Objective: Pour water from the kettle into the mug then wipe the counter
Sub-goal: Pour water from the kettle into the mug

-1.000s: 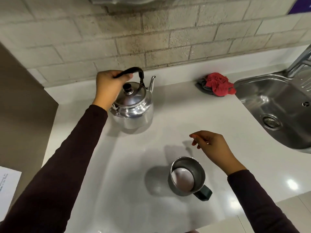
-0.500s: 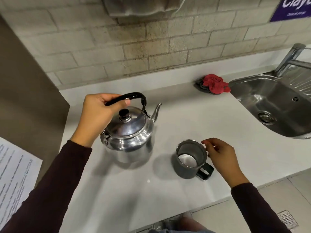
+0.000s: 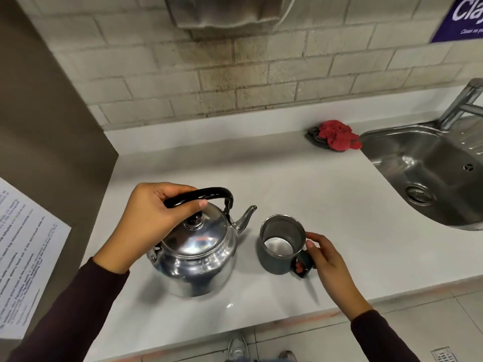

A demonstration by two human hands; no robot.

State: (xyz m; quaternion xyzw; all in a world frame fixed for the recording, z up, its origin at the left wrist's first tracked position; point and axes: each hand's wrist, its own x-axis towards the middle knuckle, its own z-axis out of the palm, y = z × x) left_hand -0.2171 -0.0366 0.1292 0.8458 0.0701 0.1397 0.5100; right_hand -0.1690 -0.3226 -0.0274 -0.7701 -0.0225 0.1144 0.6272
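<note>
Left hand (image 3: 154, 218) is wrapped around the kettle (image 3: 196, 252) handle, having carried it from the wall to just beside the mug (image 3: 282, 246); right hand (image 3: 326, 259) now pinches the mug's handle. Pouring looks imminent; cloth (image 3: 337, 135) waits by the sink (image 3: 431, 173).

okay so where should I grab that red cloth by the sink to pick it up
Pinch the red cloth at its raised, bunched top, coming down from above. It lies crumpled in a loose heap on the counter, so no flat edge offers itself, and the sink rim crowds its right side.
</note>
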